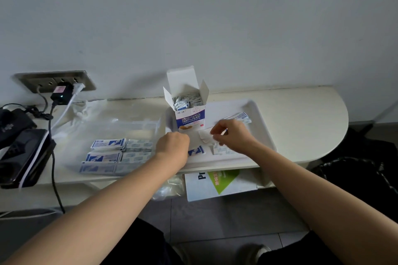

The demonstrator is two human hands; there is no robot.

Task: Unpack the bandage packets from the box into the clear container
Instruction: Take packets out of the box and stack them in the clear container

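An open white and blue bandage box (189, 117) stands upright on a white tray (261, 122), with several packets showing in its top. My left hand (172, 146) is curled just in front of the box, over a blue and white packet (196, 151); whether it holds that packet I cannot tell. My right hand (232, 134) pinches white bandage packets (205, 136) above the tray. More loose packets (240, 117) lie on the tray behind that hand. The clear container (112, 135) sits to the left and holds several stacked packets (108, 144).
A wall socket (56, 80) with plugs and cables is at the far left, with dark devices (19, 155) on the table below it. A white and green booklet (219, 184) lies on a lower shelf. A dark bag (355, 176) sits on the floor at right.
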